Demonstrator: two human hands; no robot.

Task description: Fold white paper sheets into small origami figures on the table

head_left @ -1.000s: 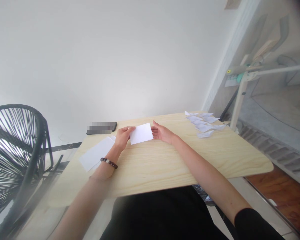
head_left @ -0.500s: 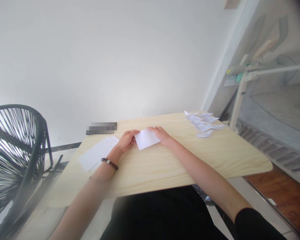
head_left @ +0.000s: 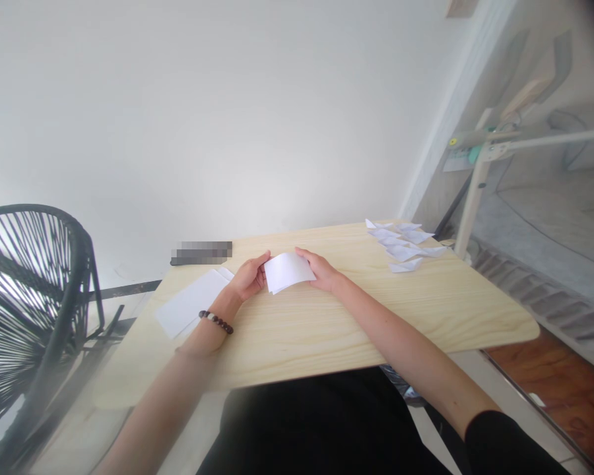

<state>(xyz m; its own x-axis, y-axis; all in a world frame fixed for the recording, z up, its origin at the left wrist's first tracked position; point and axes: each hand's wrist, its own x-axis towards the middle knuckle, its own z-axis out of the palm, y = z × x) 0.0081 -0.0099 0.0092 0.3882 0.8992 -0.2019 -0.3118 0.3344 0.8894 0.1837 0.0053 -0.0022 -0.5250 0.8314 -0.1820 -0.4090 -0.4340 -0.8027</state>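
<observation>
Between my hands I hold a small folded white sheet of paper (head_left: 289, 272) above the middle of the table. It bows upward, and a second layer shows along its lower edge. My left hand (head_left: 250, 277), with a dark bead bracelet (head_left: 216, 321) on the wrist, grips the left edge of the sheet. The right edge is held by my right hand (head_left: 323, 270), its thumb along the far corner. Beside my left hand lie flat white sheets (head_left: 191, 305).
Several folded white paper pieces (head_left: 400, 247) sit at the table's (head_left: 327, 343) far right. A dark, pixelated object (head_left: 201, 253) lies at the far left corner. A woven chair (head_left: 44, 290) stands to the left, a metal frame (head_left: 475, 191) to the right, and a white wall behind.
The folded sheet, nearly flat before, is now curved upward, with its layers parted at the lower edge. My fingers have shifted toward its side edges.
</observation>
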